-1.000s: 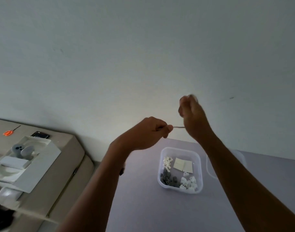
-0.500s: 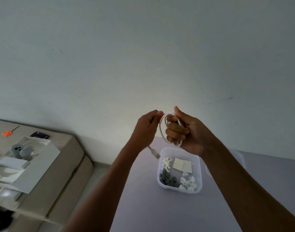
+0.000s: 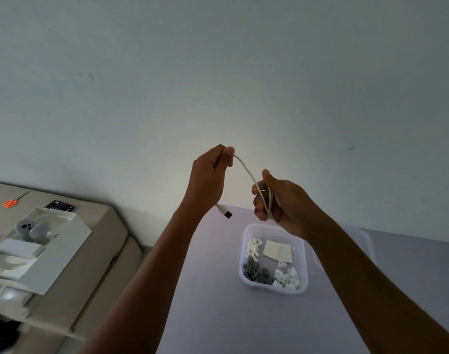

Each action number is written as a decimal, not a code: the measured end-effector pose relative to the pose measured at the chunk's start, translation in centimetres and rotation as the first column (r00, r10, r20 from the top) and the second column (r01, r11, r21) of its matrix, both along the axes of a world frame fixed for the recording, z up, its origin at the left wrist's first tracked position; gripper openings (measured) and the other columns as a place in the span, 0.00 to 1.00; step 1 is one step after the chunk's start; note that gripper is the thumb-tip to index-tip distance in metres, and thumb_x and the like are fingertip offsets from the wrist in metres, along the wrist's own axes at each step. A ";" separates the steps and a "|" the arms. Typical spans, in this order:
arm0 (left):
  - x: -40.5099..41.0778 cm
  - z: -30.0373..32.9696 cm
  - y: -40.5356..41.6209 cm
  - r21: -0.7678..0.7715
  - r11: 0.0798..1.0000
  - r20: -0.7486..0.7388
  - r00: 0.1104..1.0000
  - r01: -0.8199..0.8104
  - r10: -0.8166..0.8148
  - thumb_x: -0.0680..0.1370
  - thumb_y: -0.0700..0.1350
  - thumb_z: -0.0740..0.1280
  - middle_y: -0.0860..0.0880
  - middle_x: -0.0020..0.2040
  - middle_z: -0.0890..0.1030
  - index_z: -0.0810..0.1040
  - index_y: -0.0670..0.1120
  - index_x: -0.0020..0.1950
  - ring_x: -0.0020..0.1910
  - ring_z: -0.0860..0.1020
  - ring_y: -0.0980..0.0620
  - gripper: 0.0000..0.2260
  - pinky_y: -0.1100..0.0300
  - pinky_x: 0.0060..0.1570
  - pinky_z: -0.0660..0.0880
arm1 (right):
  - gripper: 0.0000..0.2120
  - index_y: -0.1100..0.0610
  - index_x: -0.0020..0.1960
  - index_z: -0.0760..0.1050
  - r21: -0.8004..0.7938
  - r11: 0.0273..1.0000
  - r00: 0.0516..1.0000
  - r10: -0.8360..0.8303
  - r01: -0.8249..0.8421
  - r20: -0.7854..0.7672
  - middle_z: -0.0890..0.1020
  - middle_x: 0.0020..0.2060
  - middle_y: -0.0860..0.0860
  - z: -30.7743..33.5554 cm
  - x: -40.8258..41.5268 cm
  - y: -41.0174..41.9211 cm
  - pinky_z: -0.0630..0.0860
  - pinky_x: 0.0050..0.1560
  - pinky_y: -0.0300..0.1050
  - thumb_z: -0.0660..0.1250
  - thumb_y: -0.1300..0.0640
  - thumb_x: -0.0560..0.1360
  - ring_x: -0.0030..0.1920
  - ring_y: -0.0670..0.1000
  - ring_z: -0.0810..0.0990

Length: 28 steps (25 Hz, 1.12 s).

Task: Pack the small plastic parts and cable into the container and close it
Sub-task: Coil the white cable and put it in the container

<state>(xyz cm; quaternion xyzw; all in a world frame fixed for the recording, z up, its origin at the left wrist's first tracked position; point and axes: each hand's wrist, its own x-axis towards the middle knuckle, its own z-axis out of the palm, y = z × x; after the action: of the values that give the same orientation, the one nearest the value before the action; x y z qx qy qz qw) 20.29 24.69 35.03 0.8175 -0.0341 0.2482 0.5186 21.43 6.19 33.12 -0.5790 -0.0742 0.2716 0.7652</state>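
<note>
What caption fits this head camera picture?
Both hands coil a white cable above the open container.

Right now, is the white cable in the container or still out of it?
Out. The white cable hangs between the left hand and right hand, above the open container, which holds only small parts.

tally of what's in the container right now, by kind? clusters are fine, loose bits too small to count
White part clusters: 2 (second at front right)
Grey part cluster: 1
Pale flat squares: 2 (second)
White cable: 0 in the container; held between left hand and right hand
Total in container: 5
</note>
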 end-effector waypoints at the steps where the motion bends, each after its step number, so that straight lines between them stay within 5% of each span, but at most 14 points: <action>1: -0.1 0.3 -0.1 -0.029 0.999 0.003 1.000 0.026 -0.026 0.83 0.53 0.57 0.54 0.24 0.62 0.71 0.45 0.37 0.25 0.61 0.55 0.18 0.59 0.28 0.61 | 0.21 0.61 0.43 0.75 -0.002 0.995 0.994 -0.104 0.104 -0.010 0.79 0.31 0.58 -0.4 0.2 0.2 0.77 0.33 0.45 0.56 0.47 0.83 0.32 0.57 0.80; 6: -1.5 1.5 -1.0 -0.070 0.985 0.020 0.988 0.156 -0.155 0.83 0.52 0.57 0.54 0.24 0.64 0.71 0.49 0.37 0.25 0.62 0.53 0.16 0.58 0.29 0.62 | 0.17 0.59 0.42 0.73 0.183 0.871 0.885 -0.421 0.456 -0.200 0.84 0.34 0.59 -1.7 1.6 -0.2 0.83 0.41 0.48 0.57 0.50 0.83 0.45 0.62 0.86; 9: -2.4 2.4 -1.5 -0.130 0.943 0.005 0.952 0.305 -0.307 0.83 0.50 0.58 0.46 0.27 0.63 0.71 0.50 0.35 0.24 0.60 0.53 0.16 0.62 0.26 0.61 | 0.15 0.59 0.43 0.72 0.240 0.807 0.841 -0.506 0.540 -0.191 0.83 0.32 0.57 -1.4 2.2 -0.4 0.83 0.42 0.48 0.57 0.51 0.84 0.39 0.58 0.86; 13: -2.9 4.0 -0.7 -0.284 0.883 0.052 0.926 0.373 -0.374 0.83 0.49 0.59 0.42 0.30 0.57 0.68 0.53 0.32 0.24 0.55 0.51 0.18 0.63 0.25 0.56 | 0.16 0.57 0.37 0.66 0.615 0.513 0.793 -0.275 0.599 -0.543 0.72 0.25 0.49 -0.8 5.3 -3.4 0.73 0.27 0.35 0.54 0.61 0.84 0.23 0.46 0.74; 17: -2.4 3.5 0.3 -0.252 0.929 0.012 0.961 0.270 -0.276 0.82 0.44 0.62 0.51 0.26 0.60 0.64 0.51 0.29 0.24 0.56 0.52 0.21 0.63 0.25 0.57 | 0.17 0.58 0.29 0.65 0.734 0.398 0.833 -0.195 0.550 -0.518 0.65 0.19 0.49 -0.6 5.8 -5.5 0.62 0.20 0.36 0.53 0.67 0.76 0.18 0.46 0.63; 21: -2.4 2.9 1.0 0.033 0.952 -0.116 0.947 0.305 -0.300 0.77 0.36 0.67 0.53 0.24 0.59 0.62 0.43 0.27 0.25 0.58 0.55 0.21 0.66 0.26 0.58 | 0.23 0.59 0.26 0.65 0.818 0.235 0.846 -0.244 0.525 -0.473 0.64 0.18 0.51 0.1 5.4 -5.1 0.62 0.18 0.39 0.50 0.66 0.79 0.18 0.47 0.64; 23: -2.8 3.2 0.6 0.089 0.894 -0.212 0.886 0.439 -0.413 0.77 0.35 0.67 0.49 0.25 0.59 0.61 0.40 0.27 0.26 0.58 0.53 0.21 0.66 0.27 0.59 | 0.25 0.57 0.30 0.66 0.767 0.320 0.816 -0.387 0.557 -0.430 0.67 0.21 0.50 0.2 5.6 -4.0 0.67 0.25 0.38 0.49 0.54 0.85 0.22 0.48 0.69; 26: -2.9 3.7 -0.5 0.059 0.868 -0.217 0.855 0.493 -0.471 0.77 0.37 0.66 0.47 0.26 0.59 0.61 0.42 0.27 0.27 0.58 0.51 0.22 0.62 0.28 0.58 | 0.17 0.54 0.41 0.69 0.448 0.731 0.839 -0.537 0.515 -0.087 0.72 0.26 0.50 -0.3 4.2 -1.1 0.70 0.29 0.38 0.53 0.47 0.84 0.27 0.50 0.72; 28: -2.5 3.8 -0.8 -0.030 0.893 -0.138 0.883 0.449 -0.448 0.79 0.40 0.67 0.48 0.25 0.60 0.65 0.47 0.26 0.25 0.59 0.51 0.22 0.61 0.27 0.58 | 0.17 0.57 0.45 0.69 0.042 0.956 0.935 -0.294 0.292 0.199 0.74 0.27 0.52 -0.6 2.3 0.6 0.71 0.28 0.40 0.53 0.47 0.84 0.26 0.51 0.74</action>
<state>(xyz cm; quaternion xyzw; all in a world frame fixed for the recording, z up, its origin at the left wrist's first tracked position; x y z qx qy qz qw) 17.82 23.85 38.87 0.8036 -0.1857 0.0630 0.5619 23.75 6.82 32.53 -0.6037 -0.0665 0.0935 0.7889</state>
